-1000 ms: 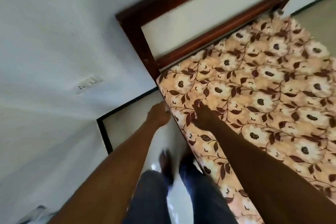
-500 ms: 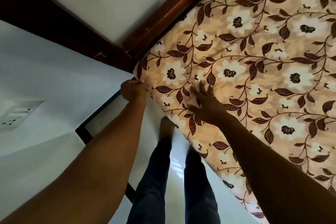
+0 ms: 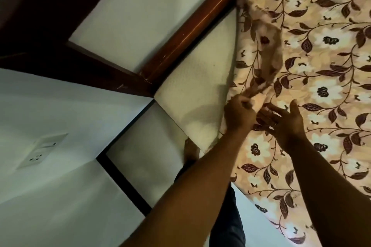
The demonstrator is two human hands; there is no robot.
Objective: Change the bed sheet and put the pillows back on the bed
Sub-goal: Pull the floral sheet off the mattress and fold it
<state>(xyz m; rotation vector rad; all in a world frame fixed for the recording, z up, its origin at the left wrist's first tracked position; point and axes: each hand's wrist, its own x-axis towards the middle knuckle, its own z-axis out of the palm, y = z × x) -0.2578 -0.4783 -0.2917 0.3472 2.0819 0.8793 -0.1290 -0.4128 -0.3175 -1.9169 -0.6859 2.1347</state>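
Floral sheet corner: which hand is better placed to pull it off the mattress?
Left. The left hand grips the lifted sheet corner over the bare mattress; the right hand hovers open beside it, holding nothing.

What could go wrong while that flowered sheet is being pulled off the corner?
The floral bed sheet lies against the wooden headboard rail, so a hard tug might snag or tear it. Only the left hand grips the bunched corner; the right hand is open, so it could slip.

left hand (image 3: 239,113) grips floral sheet (image 3: 313,66) corner | mattress (image 3: 196,94) bared | right hand (image 3: 285,124) spread
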